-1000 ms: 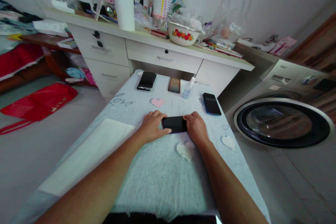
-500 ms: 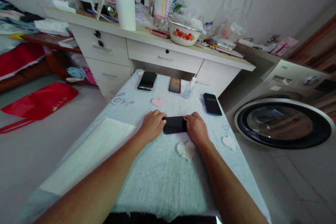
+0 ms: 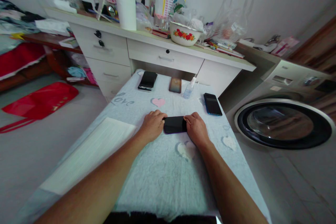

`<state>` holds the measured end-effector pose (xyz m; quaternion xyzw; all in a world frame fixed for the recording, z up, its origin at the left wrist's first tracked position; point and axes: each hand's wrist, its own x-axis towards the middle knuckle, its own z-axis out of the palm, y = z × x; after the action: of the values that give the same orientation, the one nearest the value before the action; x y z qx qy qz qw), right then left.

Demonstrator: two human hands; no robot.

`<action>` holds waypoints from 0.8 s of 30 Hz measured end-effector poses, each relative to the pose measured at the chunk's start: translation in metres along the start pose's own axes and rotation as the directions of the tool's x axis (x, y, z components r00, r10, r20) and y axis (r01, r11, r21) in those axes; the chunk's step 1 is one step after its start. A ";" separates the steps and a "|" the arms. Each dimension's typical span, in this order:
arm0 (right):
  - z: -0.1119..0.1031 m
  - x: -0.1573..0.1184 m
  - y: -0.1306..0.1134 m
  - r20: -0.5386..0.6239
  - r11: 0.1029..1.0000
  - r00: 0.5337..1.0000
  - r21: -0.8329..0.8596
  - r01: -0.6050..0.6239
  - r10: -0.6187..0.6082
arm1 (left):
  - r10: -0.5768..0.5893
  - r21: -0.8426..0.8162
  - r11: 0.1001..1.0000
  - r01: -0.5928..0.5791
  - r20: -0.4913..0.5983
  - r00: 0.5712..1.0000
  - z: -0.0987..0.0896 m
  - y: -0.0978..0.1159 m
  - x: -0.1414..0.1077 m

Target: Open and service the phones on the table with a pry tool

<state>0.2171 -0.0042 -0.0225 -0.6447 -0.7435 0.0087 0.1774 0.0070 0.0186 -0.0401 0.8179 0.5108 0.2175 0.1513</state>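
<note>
A dark smartphone lies sideways between my hands, low over the cloth-covered table. My left hand grips its left end with fingers closed. At the right end, my right hand is closed on the phone, the thumb at its top corner. Something small and brownish shows under that thumb, too small to make out. Beyond the hands stand a clear spray bottle and a small brown rectangular item, which is blurred out. Another phone rests to the right, and stacked black phones lie at the far left.
A pale folded cloth or paper strip lies along the table's left side. Behind the table is a white desk bearing a flowered bowl and a paper roll. A washing machine stands at right, a red bag on the floor at left.
Almost nothing differs. Both hands keep their hold on the phone in the same place, and the view has shifted very slightly.
</note>
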 end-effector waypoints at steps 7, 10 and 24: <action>-0.001 0.000 -0.001 0.019 1.000 1.000 -0.004 -0.011 0.012 | -0.008 0.005 1.000 0.008 0.005 1.000 -0.001 0.002 0.000; -0.002 0.000 -0.002 0.032 1.000 0.999 -0.007 -0.017 0.017 | -0.012 0.007 1.000 0.012 0.008 1.000 -0.002 0.003 0.000; -0.004 -0.001 -0.001 0.028 1.000 1.000 0.010 -0.008 0.008 | -0.006 0.001 1.000 0.006 -0.008 1.000 0.000 0.000 -0.001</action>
<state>0.2179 -0.0063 -0.0186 -0.6466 -0.7433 0.0219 0.1703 0.0070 0.0180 -0.0405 0.8155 0.5140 0.2201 0.1492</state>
